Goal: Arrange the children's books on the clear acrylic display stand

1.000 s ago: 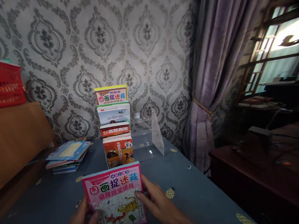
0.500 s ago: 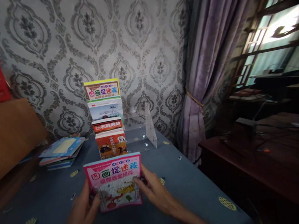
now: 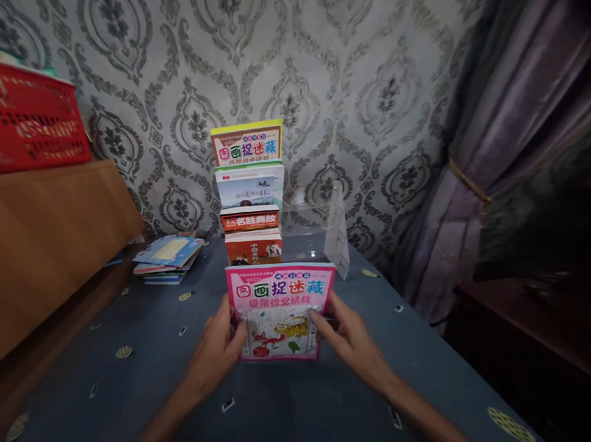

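Note:
A pink picture book point(image 3: 282, 322) stands upright between my hands, its cover with a tiger and a fox facing me. My left hand point(image 3: 218, 346) grips its left edge, thumb on the front. On the right edge my right hand point(image 3: 350, 334) has its thumb across the cover, the other fingers behind. Just beyond the book is a clear tiered rack point(image 3: 336, 235). Its left side holds an orange book point(image 3: 250, 249), a red book point(image 3: 251, 221), a book with a blue landscape point(image 3: 251, 192) and a yellow-topped book point(image 3: 248, 144) at the back.
A stack of books point(image 3: 170, 255) lies at the left rear of the table point(image 3: 187, 414). A red basket point(image 3: 29, 117) sits on a brown wooden box point(image 3: 50, 229) at far left. A purple curtain point(image 3: 482, 156) hangs at the right beside dark furniture point(image 3: 543, 339).
My view has swung left, so the basket shows more and the window has gone. Both hands still hold the pink book, which now covers the lower part of the orange book.

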`<state>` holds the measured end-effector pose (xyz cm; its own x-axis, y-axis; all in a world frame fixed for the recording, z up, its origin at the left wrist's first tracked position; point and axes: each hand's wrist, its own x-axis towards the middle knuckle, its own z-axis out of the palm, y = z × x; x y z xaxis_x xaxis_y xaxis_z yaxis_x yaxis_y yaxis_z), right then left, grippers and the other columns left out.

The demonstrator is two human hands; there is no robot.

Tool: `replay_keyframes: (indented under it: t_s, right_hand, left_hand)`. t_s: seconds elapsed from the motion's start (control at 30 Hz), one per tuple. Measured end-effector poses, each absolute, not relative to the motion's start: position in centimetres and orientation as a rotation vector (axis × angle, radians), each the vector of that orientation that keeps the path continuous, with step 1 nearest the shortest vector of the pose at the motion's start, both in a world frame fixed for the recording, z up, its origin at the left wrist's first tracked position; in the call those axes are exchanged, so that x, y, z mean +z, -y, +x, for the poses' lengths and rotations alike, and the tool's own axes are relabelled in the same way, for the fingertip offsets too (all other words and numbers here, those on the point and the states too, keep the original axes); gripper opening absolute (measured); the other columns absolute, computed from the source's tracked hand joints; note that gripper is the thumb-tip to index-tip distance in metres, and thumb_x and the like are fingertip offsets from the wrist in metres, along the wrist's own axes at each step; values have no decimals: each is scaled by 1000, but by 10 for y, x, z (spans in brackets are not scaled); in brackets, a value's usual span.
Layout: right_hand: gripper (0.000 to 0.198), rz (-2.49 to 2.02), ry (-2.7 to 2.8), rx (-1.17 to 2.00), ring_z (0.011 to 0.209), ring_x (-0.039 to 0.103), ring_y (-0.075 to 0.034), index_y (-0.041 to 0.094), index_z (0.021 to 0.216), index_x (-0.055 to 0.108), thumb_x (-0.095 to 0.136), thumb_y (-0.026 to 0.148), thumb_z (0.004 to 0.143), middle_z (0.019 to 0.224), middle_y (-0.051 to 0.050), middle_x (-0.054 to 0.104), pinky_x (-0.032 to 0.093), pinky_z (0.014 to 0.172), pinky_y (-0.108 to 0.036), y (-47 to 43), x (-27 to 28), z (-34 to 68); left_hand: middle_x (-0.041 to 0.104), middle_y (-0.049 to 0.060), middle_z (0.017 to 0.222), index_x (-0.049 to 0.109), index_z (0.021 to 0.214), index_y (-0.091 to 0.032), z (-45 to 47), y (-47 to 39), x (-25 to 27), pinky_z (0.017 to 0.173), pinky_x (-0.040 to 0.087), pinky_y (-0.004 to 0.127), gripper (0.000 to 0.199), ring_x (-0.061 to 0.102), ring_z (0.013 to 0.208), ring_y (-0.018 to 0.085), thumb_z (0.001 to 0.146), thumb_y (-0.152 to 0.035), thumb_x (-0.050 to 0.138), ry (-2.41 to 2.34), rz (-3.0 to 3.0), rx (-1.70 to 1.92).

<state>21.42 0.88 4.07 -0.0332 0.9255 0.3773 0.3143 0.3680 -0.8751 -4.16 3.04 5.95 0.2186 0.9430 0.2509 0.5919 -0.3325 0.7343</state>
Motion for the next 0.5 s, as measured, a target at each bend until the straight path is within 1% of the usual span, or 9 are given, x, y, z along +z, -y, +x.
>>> replay_keyframes:
  t_s: [0.13, 0.27, 0.37, 0.43, 0.5]
  right_hand:
    - [47, -1152, 1493, 700, 88, 71, -26, 22, 128, 60, 55, 51, 92, 110, -12, 74, 60, 71, -37, -11, 41, 231]
    - [45, -1156, 1387, 707, 86, 72, -27, 22, 120, 63, 57, 53, 88, 104, -11, 75, 61, 70, -39, -13, 32, 250]
    - [43, -1176, 1342, 669, 85, 72, -27, 22, 116, 64, 58, 53, 86, 102, -10, 75, 61, 73, -41, -17, 25, 261]
    - [44, -1177, 1327, 668, 86, 71, -27, 21, 117, 63, 57, 53, 86, 103, -10, 75, 61, 74, -41, -20, 21, 266]
    - [43, -1165, 1318, 685, 88, 71, -27, 21, 116, 63, 57, 52, 87, 106, -11, 74, 61, 75, -41, -22, 18, 268]
  left_hand:
    - [62, 1, 78, 51, 125, -20, -18, -43, 61, 69, 44, 33, 40, 56, 72, 20, 89, -37, 48, -1333, 2066, 929]
    - [67, 5, 88, 51, 125, -20, 5, -53, 60, 74, 46, 36, 40, 59, 80, 23, 89, -36, 48, -1219, 2108, 874]
    - [66, 4, 85, 49, 130, -19, 16, -60, 59, 75, 46, 37, 43, 60, 82, 24, 89, -34, 46, -1172, 2153, 847]
    - [64, 4, 82, 48, 130, -18, 21, -64, 61, 74, 46, 37, 44, 59, 80, 24, 89, -34, 47, -1169, 2177, 822]
    - [64, 4, 84, 49, 127, -17, 22, -68, 63, 73, 46, 38, 44, 58, 79, 23, 87, -34, 48, -1162, 2183, 798]
